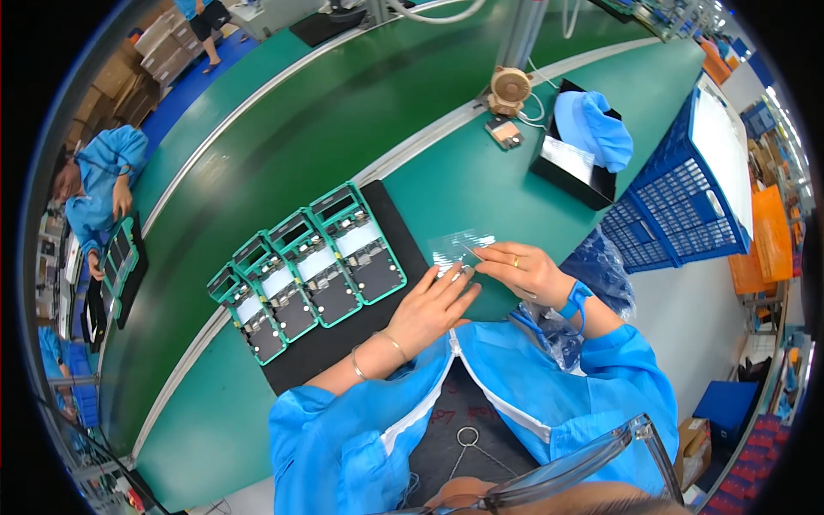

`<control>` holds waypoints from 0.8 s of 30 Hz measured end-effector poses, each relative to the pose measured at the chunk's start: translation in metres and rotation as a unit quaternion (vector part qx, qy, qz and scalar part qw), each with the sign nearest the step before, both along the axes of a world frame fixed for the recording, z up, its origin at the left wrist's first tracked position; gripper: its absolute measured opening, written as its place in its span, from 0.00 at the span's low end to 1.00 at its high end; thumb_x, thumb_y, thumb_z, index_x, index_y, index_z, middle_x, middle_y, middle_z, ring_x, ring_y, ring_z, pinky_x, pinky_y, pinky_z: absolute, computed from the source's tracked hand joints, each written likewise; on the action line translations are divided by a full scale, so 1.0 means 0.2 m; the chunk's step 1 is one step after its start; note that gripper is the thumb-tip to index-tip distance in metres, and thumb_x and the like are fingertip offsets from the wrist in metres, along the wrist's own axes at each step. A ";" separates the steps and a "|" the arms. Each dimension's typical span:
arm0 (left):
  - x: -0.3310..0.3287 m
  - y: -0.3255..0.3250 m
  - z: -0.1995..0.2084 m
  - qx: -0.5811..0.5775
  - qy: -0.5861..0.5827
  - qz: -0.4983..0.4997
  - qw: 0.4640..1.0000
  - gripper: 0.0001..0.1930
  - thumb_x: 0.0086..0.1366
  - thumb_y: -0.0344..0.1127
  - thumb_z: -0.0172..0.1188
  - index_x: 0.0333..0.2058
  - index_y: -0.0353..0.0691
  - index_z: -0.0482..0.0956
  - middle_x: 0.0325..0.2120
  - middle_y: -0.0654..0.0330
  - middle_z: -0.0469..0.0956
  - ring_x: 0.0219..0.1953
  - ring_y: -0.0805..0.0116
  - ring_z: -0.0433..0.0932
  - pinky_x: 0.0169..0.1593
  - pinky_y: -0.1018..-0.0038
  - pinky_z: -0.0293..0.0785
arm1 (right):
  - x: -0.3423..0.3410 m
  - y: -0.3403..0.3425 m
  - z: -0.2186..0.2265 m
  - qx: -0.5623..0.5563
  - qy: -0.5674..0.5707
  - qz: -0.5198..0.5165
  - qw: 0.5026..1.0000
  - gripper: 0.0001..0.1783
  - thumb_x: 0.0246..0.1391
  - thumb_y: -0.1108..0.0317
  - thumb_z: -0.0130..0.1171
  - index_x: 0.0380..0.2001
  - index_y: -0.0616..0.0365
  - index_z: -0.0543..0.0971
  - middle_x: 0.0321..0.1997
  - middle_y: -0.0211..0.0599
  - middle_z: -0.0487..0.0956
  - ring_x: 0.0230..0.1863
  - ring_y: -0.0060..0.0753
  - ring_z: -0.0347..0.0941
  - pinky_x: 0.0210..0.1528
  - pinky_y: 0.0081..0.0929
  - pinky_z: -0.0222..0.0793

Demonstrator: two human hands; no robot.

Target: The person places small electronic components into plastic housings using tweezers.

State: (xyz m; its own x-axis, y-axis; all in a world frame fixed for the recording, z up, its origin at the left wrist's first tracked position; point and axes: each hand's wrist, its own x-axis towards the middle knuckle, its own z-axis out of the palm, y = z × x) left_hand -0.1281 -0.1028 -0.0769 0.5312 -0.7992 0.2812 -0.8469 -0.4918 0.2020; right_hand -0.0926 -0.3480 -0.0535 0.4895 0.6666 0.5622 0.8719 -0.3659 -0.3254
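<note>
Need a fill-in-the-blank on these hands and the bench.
1. The right hand, at the clear plastic sheet, wears a gold ____ on one finger.
2. Left of the left hand, ____ green-framed units lie in a row.
3. The light blue cap lies in a ____ box.
Missing words: ring; four; black

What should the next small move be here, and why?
Probably a gentle lift at the clear sheet with the thin tool: the right hand pinches that tool, its tip appears to be at the sheet, and the left hand is at the sheet's near edge.
</note>
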 end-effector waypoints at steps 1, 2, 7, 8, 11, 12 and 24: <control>-0.01 0.01 0.03 -0.034 -0.024 -0.005 0.999 0.30 0.55 0.43 0.63 0.56 0.40 0.69 0.59 0.50 0.66 0.63 0.55 0.63 0.64 0.57 0.60 | 0.04 0.05 0.01 0.003 -0.003 0.006 1.000 0.16 0.43 0.76 0.61 0.40 0.62 0.79 0.50 0.47 0.78 0.47 0.47 0.77 0.48 0.36 0.76; -0.01 0.04 0.06 -0.058 -0.026 -0.003 0.998 0.30 0.53 0.40 0.65 0.55 0.39 0.70 0.56 0.49 0.68 0.61 0.53 0.66 0.62 0.58 0.63 | 0.07 0.10 0.02 0.009 -0.002 0.017 1.000 0.16 0.43 0.76 0.61 0.40 0.61 0.80 0.50 0.46 0.78 0.47 0.47 0.77 0.47 0.36 0.76; 0.06 0.36 0.14 -0.095 -0.091 0.237 0.962 0.19 0.52 0.32 0.64 0.43 0.32 0.75 0.44 0.52 0.75 0.49 0.51 0.71 0.48 0.58 0.69 | 0.25 0.41 0.02 0.046 0.022 0.102 0.993 0.18 0.44 0.79 0.60 0.42 0.60 0.79 0.50 0.42 0.78 0.47 0.45 0.76 0.46 0.35 0.76; 0.08 0.42 0.14 -0.082 -0.093 0.270 0.955 0.17 0.55 0.32 0.63 0.43 0.32 0.76 0.44 0.53 0.75 0.50 0.51 0.71 0.49 0.58 0.68 | 0.28 0.46 0.01 0.047 0.021 0.105 0.993 0.18 0.44 0.79 0.60 0.42 0.60 0.79 0.50 0.42 0.78 0.47 0.45 0.76 0.46 0.35 0.76; 0.08 0.47 0.12 -0.033 -0.121 0.277 0.953 0.18 0.57 0.34 0.62 0.45 0.34 0.77 0.46 0.56 0.76 0.52 0.51 0.69 0.51 0.58 0.66 | 0.36 0.60 -0.03 0.040 -0.003 0.139 0.989 0.19 0.41 0.79 0.62 0.41 0.61 0.79 0.49 0.43 0.79 0.47 0.46 0.77 0.46 0.34 0.77; 0.07 0.46 0.11 -0.035 -0.119 0.288 0.949 0.18 0.56 0.35 0.63 0.45 0.34 0.77 0.46 0.56 0.75 0.51 0.52 0.70 0.51 0.59 0.66 | 0.37 0.62 -0.03 0.039 -0.003 0.141 0.989 0.19 0.41 0.79 0.62 0.41 0.61 0.79 0.49 0.43 0.79 0.47 0.46 0.77 0.46 0.34 0.77; 0.08 0.45 0.07 -0.044 -0.090 0.305 0.947 0.20 0.56 0.36 0.63 0.46 0.32 0.75 0.48 0.54 0.74 0.49 0.53 0.70 0.49 0.63 0.69 | 0.40 0.68 -0.04 -0.012 -0.050 0.160 0.986 0.17 0.43 0.73 0.59 0.41 0.60 0.79 0.49 0.44 0.78 0.47 0.45 0.76 0.46 0.35 0.76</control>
State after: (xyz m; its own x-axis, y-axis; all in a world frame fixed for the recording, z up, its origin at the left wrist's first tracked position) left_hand -0.1125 -0.0126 -0.0637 0.8235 -0.3284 0.4625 -0.4354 -0.8886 0.1443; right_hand -0.0117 -0.2124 -0.0614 0.1942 0.7921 0.5787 0.9714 -0.0730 -0.2261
